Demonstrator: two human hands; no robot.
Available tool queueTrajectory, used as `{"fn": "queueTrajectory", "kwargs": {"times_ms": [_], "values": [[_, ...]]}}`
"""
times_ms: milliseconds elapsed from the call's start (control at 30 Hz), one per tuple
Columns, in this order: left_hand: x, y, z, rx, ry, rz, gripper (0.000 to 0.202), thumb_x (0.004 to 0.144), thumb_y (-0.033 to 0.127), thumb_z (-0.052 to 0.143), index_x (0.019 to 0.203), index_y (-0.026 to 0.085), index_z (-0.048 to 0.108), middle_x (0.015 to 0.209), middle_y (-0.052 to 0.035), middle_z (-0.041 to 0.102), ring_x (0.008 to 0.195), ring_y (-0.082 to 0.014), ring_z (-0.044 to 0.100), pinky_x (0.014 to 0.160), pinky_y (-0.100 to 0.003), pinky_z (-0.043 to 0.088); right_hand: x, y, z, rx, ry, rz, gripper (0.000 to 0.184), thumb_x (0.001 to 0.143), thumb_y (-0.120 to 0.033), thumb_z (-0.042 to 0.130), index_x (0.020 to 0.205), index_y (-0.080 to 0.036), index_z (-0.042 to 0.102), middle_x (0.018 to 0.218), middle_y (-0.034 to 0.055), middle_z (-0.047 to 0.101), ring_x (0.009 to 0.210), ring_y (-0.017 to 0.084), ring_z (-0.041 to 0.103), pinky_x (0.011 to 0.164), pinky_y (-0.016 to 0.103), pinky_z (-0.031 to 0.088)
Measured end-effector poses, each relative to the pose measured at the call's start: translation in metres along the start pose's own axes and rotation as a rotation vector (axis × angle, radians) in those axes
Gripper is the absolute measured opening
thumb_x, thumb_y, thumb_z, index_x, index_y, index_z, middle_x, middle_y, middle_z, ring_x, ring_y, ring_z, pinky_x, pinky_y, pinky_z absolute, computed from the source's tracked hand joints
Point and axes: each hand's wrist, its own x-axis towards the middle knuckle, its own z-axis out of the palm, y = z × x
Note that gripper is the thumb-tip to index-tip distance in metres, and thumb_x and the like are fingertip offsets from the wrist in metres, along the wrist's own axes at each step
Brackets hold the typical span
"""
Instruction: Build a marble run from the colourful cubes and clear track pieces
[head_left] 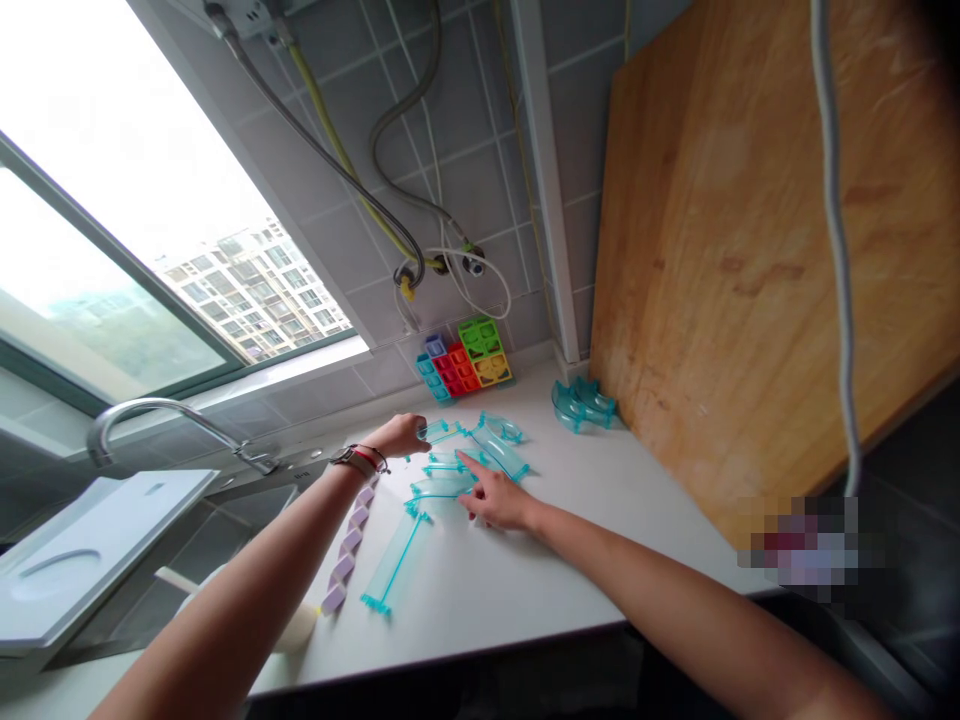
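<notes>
Several clear teal track pieces point(480, 450) lie joined on the white countertop point(600, 520). My left hand point(401, 435), with a watch on its wrist, is closed on the far left end of a teal piece. My right hand point(495, 497) rests on the counter with its index finger stretched out onto a curved teal piece point(442, 487), the other fingers curled. A long straight teal piece point(396, 562) runs toward the counter's front edge. Beside it lies a pale purple zigzag strip point(349, 545).
A block of coloured cubes point(465, 362) stands against the tiled wall. More curved teal pieces point(583, 404) sit by a big wooden board point(750, 250) leaning at right. At left are a tap point(150, 415) and a sink point(90, 560). Hoses hang on the wall.
</notes>
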Motion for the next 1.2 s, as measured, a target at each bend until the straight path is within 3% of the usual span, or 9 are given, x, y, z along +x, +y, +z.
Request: {"fn": "queueTrajectory", "kwargs": {"times_ms": [200, 433, 533, 667, 700, 767, 933, 1067, 1200], "values": [[-0.014, 0.008, -0.006, -0.004, 0.058, 0.015, 0.031, 0.073, 0.035, 0.079, 0.099, 0.02, 0.072, 0.093, -0.0078, 0.075, 0.083, -0.0245, 0.069, 0.067, -0.028, 0.046, 0.004, -0.005, -0.004, 0.409, -0.004, 0.154, 0.099, 0.096, -0.036, 0.063, 0.165, -0.024, -0.007, 0.075, 0.0003, 0.076, 0.041, 0.011, 0.059, 0.041, 0.019, 0.044], [-0.025, 0.007, -0.013, -0.099, 0.139, 0.061, 0.027, 0.07, 0.028, 0.082, 0.094, 0.022, 0.071, 0.097, -0.0072, 0.073, 0.093, -0.0272, 0.067, 0.078, -0.032, 0.049, 0.004, -0.008, -0.012, 0.622, -0.034, 0.248, 0.112, 0.092, -0.042, 0.068, 0.162, -0.021, -0.016, 0.085, 0.0066, 0.08, 0.047, 0.014, 0.066, 0.043, 0.02, 0.048], [-0.033, 0.006, -0.021, -0.192, 0.192, 0.063, 0.026, 0.073, 0.032, 0.079, 0.093, 0.019, 0.07, 0.093, -0.007, 0.072, 0.089, -0.0255, 0.066, 0.077, -0.032, 0.05, 0.001, -0.014, -0.015, 0.638, -0.03, 0.219, 0.101, 0.092, -0.04, 0.068, 0.164, -0.024, 0.0, 0.086, 0.0054, 0.079, 0.048, 0.013, 0.066, 0.045, 0.02, 0.048], [-0.06, 0.022, -0.025, -0.404, 0.214, 0.081, 0.039, 0.086, 0.05, 0.067, 0.106, 0.016, 0.068, 0.089, -0.0067, 0.072, 0.074, -0.0192, 0.064, 0.065, -0.029, 0.051, 0.002, -0.02, -0.021, 0.658, -0.024, 0.153, 0.07, 0.091, -0.042, 0.068, 0.151, -0.019, 0.041, 0.088, 0.0065, 0.077, 0.05, 0.012, 0.065, 0.046, 0.02, 0.047], [-0.07, 0.029, -0.022, -0.51, 0.208, 0.095, 0.041, 0.09, 0.053, 0.063, 0.109, 0.016, 0.066, 0.09, -0.0065, 0.072, 0.07, -0.017, 0.063, 0.063, -0.028, 0.05, 0.002, -0.021, -0.023, 0.657, -0.021, 0.122, 0.065, 0.09, -0.045, 0.069, 0.145, -0.018, 0.048, 0.09, 0.007, 0.077, 0.051, 0.011, 0.064, 0.046, 0.02, 0.047], [-0.091, 0.048, -0.014, -1.0, 0.171, 0.108, 0.036, 0.086, 0.05, 0.072, 0.097, 0.016, 0.063, 0.083, -0.0054, 0.069, 0.065, -0.0147, 0.059, 0.059, -0.027, 0.048, 0.002, -0.022, -0.027, 0.65, -0.015, 0.038, 0.062, 0.087, -0.05, 0.073, 0.138, -0.019, 0.057, 0.098, 0.0078, 0.075, 0.055, 0.01, 0.063, 0.047, 0.019, 0.046], [-0.137, 0.095, 0.019, -1.719, 0.067, 0.042, 0.037, 0.079, 0.036, 0.085, 0.084, 0.021, 0.051, 0.074, 0.0005, 0.062, 0.064, -0.0122, 0.057, 0.057, -0.022, 0.044, -0.002, -0.027, -0.034, 0.694, -0.067, -0.097, 0.063, 0.08, -0.06, 0.079, 0.127, -0.02, 0.069, 0.114, 0.0089, 0.07, 0.084, 0.014, 0.063, 0.068, 0.022, 0.05], [-0.157, 0.119, 0.042, -1.933, -0.038, -0.061, 0.037, 0.079, 0.031, 0.086, 0.087, 0.021, 0.052, 0.097, -0.0081, 0.075, 0.066, -0.0116, 0.058, 0.059, -0.023, 0.047, -0.007, -0.034, -0.033, 0.735, -0.127, -0.112, 0.054, 0.082, -0.065, 0.076, 0.101, -0.015, 0.075, 0.109, 0.0099, 0.069, 0.094, 0.019, 0.063, 0.076, 0.026, 0.049], [-0.169, 0.131, 0.057, -2.068, -0.053, -0.216, 0.034, 0.078, 0.033, 0.086, 0.091, 0.022, 0.056, 0.111, -0.0121, 0.076, 0.068, -0.0129, 0.061, 0.059, -0.024, 0.051, -0.011, -0.039, -0.031, 0.783, -0.199, -0.071, 0.037, 0.082, -0.05, 0.081, 0.087, -0.015, 0.072, 0.108, 0.0101, 0.071, 0.094, 0.019, 0.065, 0.074, 0.025, 0.049]]}}
